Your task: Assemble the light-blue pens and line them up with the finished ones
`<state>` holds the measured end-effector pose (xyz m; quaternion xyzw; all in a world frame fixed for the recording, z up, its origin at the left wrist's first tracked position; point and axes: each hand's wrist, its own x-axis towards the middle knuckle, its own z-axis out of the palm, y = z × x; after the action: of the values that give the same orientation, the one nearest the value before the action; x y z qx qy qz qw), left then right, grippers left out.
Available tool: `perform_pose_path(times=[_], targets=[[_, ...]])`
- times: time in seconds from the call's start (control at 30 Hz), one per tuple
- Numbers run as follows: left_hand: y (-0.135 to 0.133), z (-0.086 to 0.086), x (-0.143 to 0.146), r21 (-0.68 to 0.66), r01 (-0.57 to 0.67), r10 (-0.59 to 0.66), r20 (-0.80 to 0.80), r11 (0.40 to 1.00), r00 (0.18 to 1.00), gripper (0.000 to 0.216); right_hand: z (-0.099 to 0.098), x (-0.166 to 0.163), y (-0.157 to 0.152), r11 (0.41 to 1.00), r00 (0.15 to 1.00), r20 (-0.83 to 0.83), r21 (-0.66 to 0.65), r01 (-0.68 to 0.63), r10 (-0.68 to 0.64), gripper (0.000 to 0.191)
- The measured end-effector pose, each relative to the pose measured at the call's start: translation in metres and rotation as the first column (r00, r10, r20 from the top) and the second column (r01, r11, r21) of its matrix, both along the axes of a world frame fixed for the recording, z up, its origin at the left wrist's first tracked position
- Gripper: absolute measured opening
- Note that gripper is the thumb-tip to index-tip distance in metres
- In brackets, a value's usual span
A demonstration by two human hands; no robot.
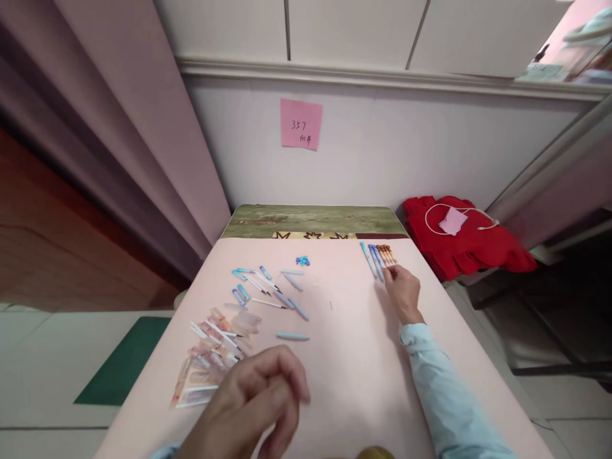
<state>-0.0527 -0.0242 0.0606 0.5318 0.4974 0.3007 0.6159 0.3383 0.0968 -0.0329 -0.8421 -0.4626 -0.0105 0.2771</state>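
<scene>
My right hand (404, 293) has its fingers pinched at the lower ends of a row of assembled pens at the table's far right. In that row, a light blue pen (368, 259) lies left of darker blue pens (375, 256) and several pens with brown tops (385, 252). My fingers partly cover the row, so the exact grip is hidden. In the foreground, my left hand (258, 401) hovers over the near table, slightly blurred. Its fingers are curled in and nothing shows in them. Beyond it lies a pale blue pen barrel (292, 336).
Blue pen parts (243, 292), white refills (268, 303) and pinkish barrels (215, 344) are scattered on the left of the pink-covered table (354, 382). Small blue pieces (303, 261) form a pile at the back. Red cloth (478, 248) with a white cable lies beyond the right edge.
</scene>
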Motion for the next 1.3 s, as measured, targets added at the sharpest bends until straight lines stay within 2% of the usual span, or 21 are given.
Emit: perform_pose_path(times=[0.1, 0.2, 0.27, 0.33, 0.43, 0.57, 0.73, 1.17, 1.3], targets=[[0.025, -0.004, 0.028, -0.034, 0.064, -0.065, -0.038, 0.997, 0.997, 0.025, -0.005, -0.008, -0.019, 0.996, 0.994, -0.092, 0.080, -0.044, 0.052, 0.033], [0.029, -0.033, 0.039, 0.167, 0.025, 0.012, -0.217, 0.986, 0.976, 0.023, -0.010, -0.018, -0.025, 0.992, 0.989, -0.101, 0.080, -0.096, 0.104, 0.034], [0.024, -0.058, 0.038, 0.269, 0.073, 0.004, -0.275, 0.960, 0.962, 0.022, -0.008, -0.020, -0.018, 0.995, 0.993, -0.057, 0.033, -0.097, 0.099, 0.033], [0.018, -0.078, 0.037, 0.300, 0.101, -0.014, -0.278, 0.949, 0.961, 0.023, -0.004, -0.016, -0.004, 0.996, 0.998, -0.001, -0.060, -0.065, 0.065, 0.032], [0.014, -0.092, 0.036, 0.350, 0.110, -0.006, -0.285, 0.930, 0.958, 0.022, 0.004, -0.007, 0.023, 0.983, 0.998, 0.048, -0.180, -0.017, 0.026, 0.033], [0.015, -0.094, 0.036, 0.382, 0.128, -0.011, -0.294, 0.915, 0.956, 0.021, 0.003, -0.003, 0.050, 0.967, 0.997, 0.070, -0.252, -0.026, 0.045, 0.032], [0.015, -0.096, 0.034, 0.388, 0.155, -0.022, -0.326, 0.909, 0.945, 0.022, -0.001, -0.012, 0.063, 0.952, 0.995, 0.090, -0.305, -0.018, 0.048, 0.031], [0.016, -0.096, 0.035, 0.399, 0.187, -0.033, -0.362, 0.898, 0.932, 0.022, 0.000, -0.013, 0.047, 0.949, 0.997, 0.068, -0.311, 0.048, -0.028, 0.031], [0.014, -0.094, 0.036, 0.411, 0.172, -0.017, -0.355, 0.895, 0.935, 0.020, 0.005, -0.016, 0.040, 0.958, 0.997, 0.066, -0.283, 0.049, -0.032, 0.038]])
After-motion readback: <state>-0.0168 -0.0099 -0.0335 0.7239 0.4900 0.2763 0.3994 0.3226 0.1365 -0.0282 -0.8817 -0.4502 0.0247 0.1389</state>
